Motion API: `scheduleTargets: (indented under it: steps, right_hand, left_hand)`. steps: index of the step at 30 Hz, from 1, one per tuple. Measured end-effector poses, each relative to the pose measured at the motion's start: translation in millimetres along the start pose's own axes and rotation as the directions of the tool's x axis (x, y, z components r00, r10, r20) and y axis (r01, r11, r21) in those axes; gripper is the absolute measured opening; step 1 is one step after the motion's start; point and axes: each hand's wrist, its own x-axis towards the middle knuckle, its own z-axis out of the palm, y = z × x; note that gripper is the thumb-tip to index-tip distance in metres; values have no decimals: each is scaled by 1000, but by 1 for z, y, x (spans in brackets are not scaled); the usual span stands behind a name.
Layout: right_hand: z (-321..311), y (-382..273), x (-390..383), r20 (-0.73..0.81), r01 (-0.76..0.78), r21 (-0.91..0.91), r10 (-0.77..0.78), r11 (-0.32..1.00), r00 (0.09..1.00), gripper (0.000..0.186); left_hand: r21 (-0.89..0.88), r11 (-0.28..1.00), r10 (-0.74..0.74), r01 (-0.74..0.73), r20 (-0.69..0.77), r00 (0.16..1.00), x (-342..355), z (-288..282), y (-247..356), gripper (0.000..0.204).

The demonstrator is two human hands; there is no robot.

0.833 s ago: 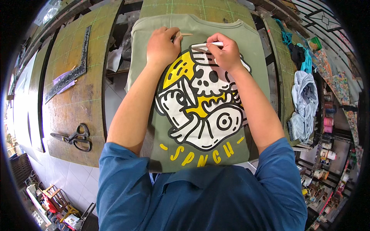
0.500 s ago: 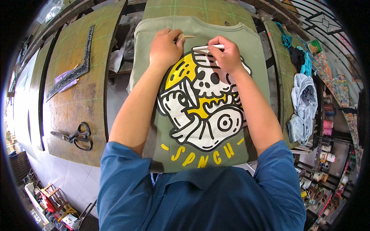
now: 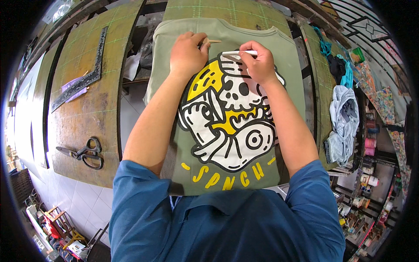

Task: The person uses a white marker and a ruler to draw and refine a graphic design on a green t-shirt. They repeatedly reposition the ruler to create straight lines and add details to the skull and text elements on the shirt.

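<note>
A sage-green T-shirt [image 3: 290, 65] lies spread face up, with a large printed cartoon skull figure [image 3: 238, 94] in white, black and yellow. On the upper part of the shirt, left of the skull, rests my left hand [image 3: 188, 53]. Its fingers are curled, and a thin tan stick [image 3: 213, 41] pokes out from them to the right. My right hand [image 3: 259, 64] is closed on a slim white pen-like stick [image 3: 238, 53]. The stick's left end is over the top edge of the print. Whether its tip touches the fabric is hard to see.
On the worn board to the left lie black-handled scissors [image 3: 89, 153] and a dark L-shaped ruler [image 3: 83, 85] over a purple piece. A bundled pale-blue garment [image 3: 344, 124] sits on the right-hand board. Gaps separate the boards. Shelves with spools [image 3: 369, 180] stand at lower right.
My right hand has shifted slightly right, carrying the white pen-like stick along the print's top edge. My left hand stays where it was.
</note>
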Motion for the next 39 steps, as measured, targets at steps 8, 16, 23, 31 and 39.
scheduleTargets:
  steps: [8,16,23,31,39]
  right_hand:
    - [-3,-3,0,110,-142,134,128,981,986,9]
    - [-6,-2,1,53,-70,91,66,993,996,9]
    - [1,-1,0,38,7,1,-7,1000,999,6]
    - [-1,-9,-1,128,-170,118,155,978,980,5]
    - [-4,3,2,104,-99,125,87,987,991,8]
  left_hand:
    - [-5,1000,0,0,8,1000,0,1,-2,23]
    - [18,1000,3,-3,5,1000,0,-2,2,23]
    - [16,1000,0,0,-5,1000,0,-1,0,23]
    - [-9,1000,-8,8,12,1000,1,1,-2,23]
    - [28,1000,4,-4,8,1000,0,0,0,23]
